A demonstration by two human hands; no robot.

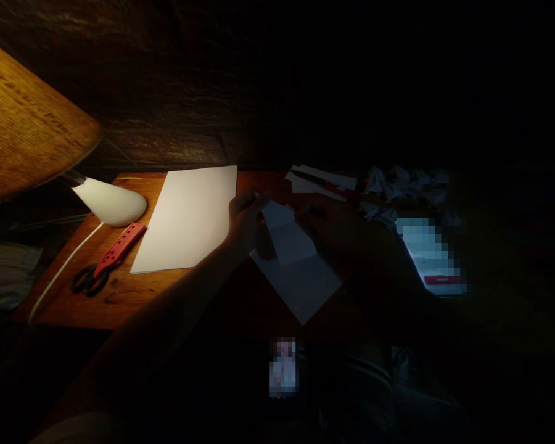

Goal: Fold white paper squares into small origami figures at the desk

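Between my two hands is a small creased piece of white paper (296, 237). My left hand (244, 216) pinches its upper left edge, fingers closed. On the other side, my right hand (321, 219) is in deep shadow, with its fingertips closed at the paper's upper right edge. Below lies a white sheet (303, 296) with one corner pointing towards me; whether it joins the held piece I cannot tell. A large white paper sheet (192, 216) rests left of my left hand, under the lamp light.
At left stand a lamp (113, 203) with a tan shade and red-covered scissors (120, 250) with black handles. Paper strips (324, 179) and several folded paper shapes (407, 185) lie at the back right. A lit device (432, 256) is right; another lit screen (283, 368) shows below the wooden table (124, 302).
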